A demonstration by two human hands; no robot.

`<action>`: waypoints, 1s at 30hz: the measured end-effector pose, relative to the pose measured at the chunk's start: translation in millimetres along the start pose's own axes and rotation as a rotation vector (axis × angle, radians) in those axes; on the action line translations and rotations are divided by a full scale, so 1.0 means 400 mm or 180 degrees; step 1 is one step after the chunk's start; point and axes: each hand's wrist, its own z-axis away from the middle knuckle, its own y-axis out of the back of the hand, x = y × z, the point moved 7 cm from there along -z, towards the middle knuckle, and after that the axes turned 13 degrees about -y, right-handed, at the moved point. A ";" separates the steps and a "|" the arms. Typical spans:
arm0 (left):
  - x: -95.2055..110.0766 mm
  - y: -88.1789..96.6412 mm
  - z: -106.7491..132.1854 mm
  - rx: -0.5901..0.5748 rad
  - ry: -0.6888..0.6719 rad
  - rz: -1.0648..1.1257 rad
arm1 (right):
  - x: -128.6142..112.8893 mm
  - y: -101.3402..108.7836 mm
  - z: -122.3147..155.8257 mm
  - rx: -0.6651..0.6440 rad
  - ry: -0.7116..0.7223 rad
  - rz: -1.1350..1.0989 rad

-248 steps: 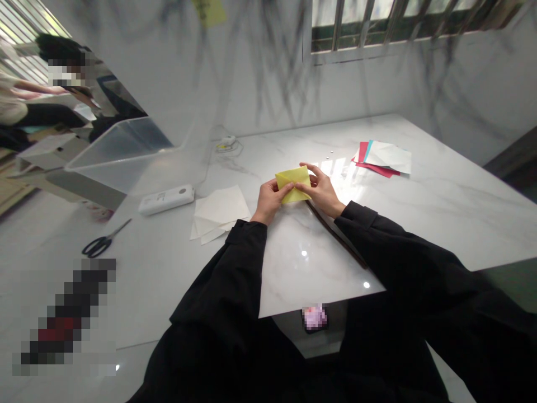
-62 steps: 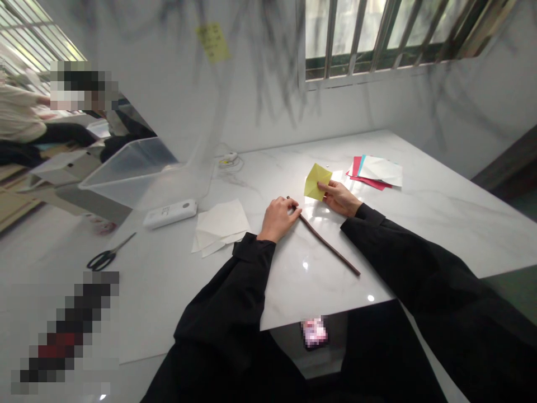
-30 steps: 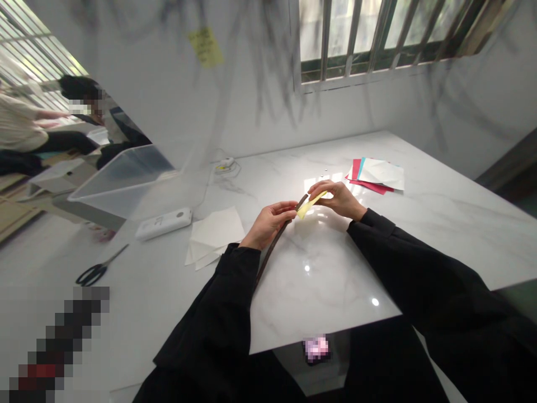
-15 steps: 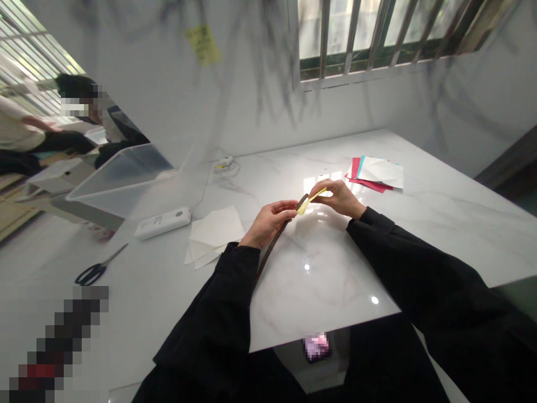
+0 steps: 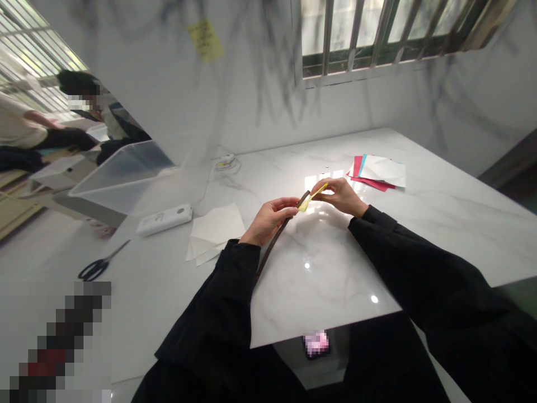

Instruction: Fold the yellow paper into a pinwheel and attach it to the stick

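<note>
Item: brown stick [image 5: 277,242], pinched near its top in our left hand [image 5: 271,218]. Folded yellow paper [image 5: 309,197], gripped by our right hand [image 5: 342,196], touched the stick's tip above the tabletop [image 5: 440,224].

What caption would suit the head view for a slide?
Left hand holds a dark stick, its tip at the folded yellow paper pinched in the right hand, above a white marble table.

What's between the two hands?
In the head view, the folded yellow paper, pinched by the right hand, meets the tip of the dark stick that the left hand holds.
</note>
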 end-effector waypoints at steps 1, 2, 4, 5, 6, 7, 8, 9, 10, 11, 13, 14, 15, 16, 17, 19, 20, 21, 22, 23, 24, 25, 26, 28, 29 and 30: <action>0.001 -0.001 0.000 -0.0006 -0.0002 -0.0010 | -0.001 0.000 0.001 0.0007 -0.0006 0.0005; 0.001 -0.001 0.000 -0.0012 -0.0004 -0.0014 | -0.002 0.000 0.001 0.0019 -0.0018 0.0015; 0.001 -0.001 0.000 -0.0015 -0.0009 -0.0015 | -0.003 0.001 0.002 0.0042 -0.0038 0.0036; 0.001 -0.001 0.000 -0.0013 -0.0010 -0.0014 | -0.004 0.001 0.002 0.0047 -0.0041 0.0039; 0.001 -0.001 0.000 -0.0013 -0.0008 -0.0011 | -0.004 0.001 0.002 0.0049 -0.0041 0.0038; 0.001 -0.001 0.000 -0.0013 -0.0005 -0.0008 | -0.005 0.000 0.002 0.0051 -0.0040 0.0035; 0.001 -0.001 0.000 -0.0014 0.0002 -0.0004 | -0.005 0.001 0.002 0.0051 -0.0036 0.0033; 0.000 -0.002 0.000 -0.0017 0.0010 -0.0002 | -0.006 0.001 0.002 0.0051 -0.0030 0.0034; 0.000 -0.002 0.001 -0.0019 0.0016 -0.0003 | -0.007 0.001 0.003 0.0052 -0.0018 0.0038; 0.001 -0.003 0.001 -0.0024 0.0023 -0.0008 | -0.008 0.001 0.003 0.0051 -0.0004 0.0041; 0.001 -0.004 0.001 -0.0035 0.0031 -0.0022 | -0.010 0.002 0.004 0.0036 0.0025 0.0043; 0.002 -0.005 0.001 -0.0044 0.0031 -0.0025 | -0.011 0.002 0.004 0.0022 0.0037 0.0039; 0.003 -0.005 0.001 -0.0049 0.0026 -0.0021 | -0.012 0.002 0.004 0.0007 0.0044 0.0032; 0.004 -0.005 0.001 -0.0053 0.0015 -0.0011 | -0.012 0.002 0.004 -0.0004 0.0044 0.0026; 0.006 -0.005 0.001 -0.0055 -0.0001 0.0000 | -0.012 0.002 0.004 -0.0009 0.0035 0.0024; 0.007 -0.004 0.001 -0.0048 -0.0029 0.0004 | -0.011 0.003 0.004 0.0000 0.0005 0.0028; 0.008 -0.003 0.001 -0.0045 -0.0033 -0.0006 | -0.011 0.003 0.003 0.0006 -0.0008 0.0034; 0.008 -0.003 0.001 -0.0044 -0.0035 -0.0016 | -0.010 0.003 0.003 0.0011 -0.0011 0.0039; 0.008 -0.002 0.002 -0.0047 -0.0033 -0.0022 | -0.010 0.003 0.003 0.0011 -0.0002 0.0038; 0.007 -0.003 0.002 -0.0051 -0.0032 -0.0021 | -0.011 0.003 0.003 0.0004 0.0016 0.0033; 0.007 -0.003 0.002 -0.0061 -0.0032 -0.0016 | -0.011 0.003 0.003 -0.0005 0.0038 0.0027; 0.007 -0.003 0.002 -0.0071 -0.0036 -0.0013 | -0.012 0.003 0.003 -0.0013 0.0056 0.0022; 0.007 -0.004 0.002 -0.0080 -0.0041 -0.0017 | -0.011 0.003 0.003 -0.0021 0.0067 0.0020; 0.006 -0.004 0.002 -0.0093 -0.0051 -0.0038 | -0.009 0.004 0.002 -0.0033 0.0064 0.0028; 0.006 -0.004 0.001 -0.0099 -0.0057 -0.0047 | -0.008 0.004 0.002 -0.0034 0.0056 0.0036; 0.006 -0.004 0.001 -0.0103 -0.0062 -0.0052 | -0.006 0.005 0.002 -0.0037 0.0045 0.0044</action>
